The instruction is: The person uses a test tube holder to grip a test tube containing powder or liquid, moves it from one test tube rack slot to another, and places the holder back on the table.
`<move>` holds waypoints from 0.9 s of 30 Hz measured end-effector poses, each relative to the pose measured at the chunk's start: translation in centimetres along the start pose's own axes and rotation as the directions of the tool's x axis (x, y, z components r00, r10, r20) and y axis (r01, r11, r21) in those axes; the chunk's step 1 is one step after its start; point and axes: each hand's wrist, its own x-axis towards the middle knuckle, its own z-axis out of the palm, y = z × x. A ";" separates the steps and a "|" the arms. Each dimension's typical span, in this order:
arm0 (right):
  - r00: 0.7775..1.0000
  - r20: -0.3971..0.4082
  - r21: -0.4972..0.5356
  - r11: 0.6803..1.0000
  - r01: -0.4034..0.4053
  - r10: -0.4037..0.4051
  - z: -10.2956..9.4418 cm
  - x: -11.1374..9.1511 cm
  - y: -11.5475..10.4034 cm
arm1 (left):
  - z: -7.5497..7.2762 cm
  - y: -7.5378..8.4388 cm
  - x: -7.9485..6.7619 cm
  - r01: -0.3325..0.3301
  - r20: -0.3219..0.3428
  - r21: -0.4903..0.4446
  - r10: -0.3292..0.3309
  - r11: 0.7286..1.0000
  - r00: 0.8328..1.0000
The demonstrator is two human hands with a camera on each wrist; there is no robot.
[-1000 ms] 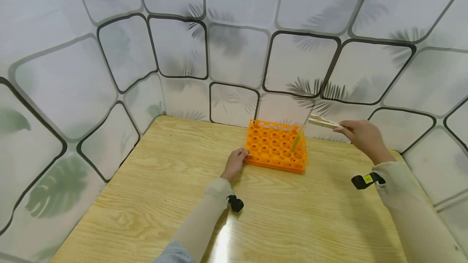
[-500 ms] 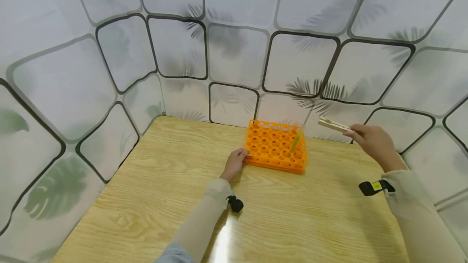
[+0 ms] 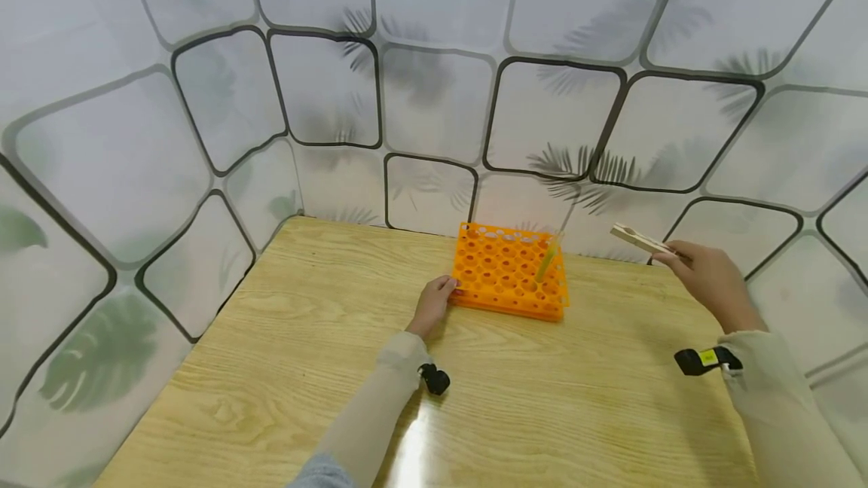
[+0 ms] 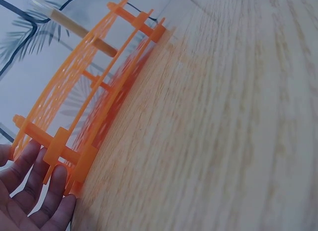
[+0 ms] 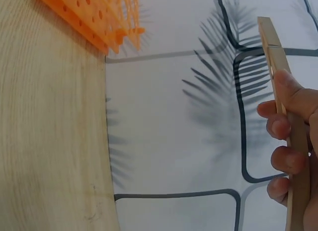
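An orange test tube rack (image 3: 505, 301) with rows of round holes stands on the table. In it, near its right end, leans a test tube (image 3: 546, 262) of yellow liquid, its clear upper part above the top plate (image 4: 69, 23). My left hand (image 3: 431, 306) grips the rack's left end, fingers bent against the end posts (image 4: 37, 131) and thumb by the top plate. Raised to the right of the rack, my right hand (image 3: 708, 281) holds a wooden test tube clamp (image 3: 639, 238) pointing left. The clamp's tips (image 5: 265, 32) lie close together with nothing between them.
The light wood table (image 3: 305, 322) meets a patterned fabric wall (image 3: 434, 96) behind the rack and at both sides. Small black cameras are strapped to the left wrist (image 3: 434, 379) and the right wrist (image 3: 698, 361).
My right hand has moved right and slightly down with the clamp, away from the test tube. The tube stays in the rack, and my left hand keeps its place.
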 end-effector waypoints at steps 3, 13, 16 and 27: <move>0.999 0.007 0.014 0.999 -0.044 0.044 0.3 -0.3 0.6 | 0.1 -0.7 0.4 0.012 -0.013 0.013 -0.012 1.000 1.000; 0.990 0.059 0.044 0.991 -0.129 0.126 2.0 -1.2 2.1 | 0.0 -0.7 0.5 0.021 -0.038 0.047 -0.019 0.999 0.999; 0.988 0.066 0.064 0.988 -0.143 0.139 2.9 -1.4 2.5 | 0.0 -0.7 0.5 0.032 -0.037 0.037 -0.031 0.999 0.999; 0.979 0.150 0.111 0.982 -0.155 0.138 5.5 -1.8 3.3 | 0.1 -0.9 0.6 0.021 -0.023 0.033 -0.020 0.999 1.000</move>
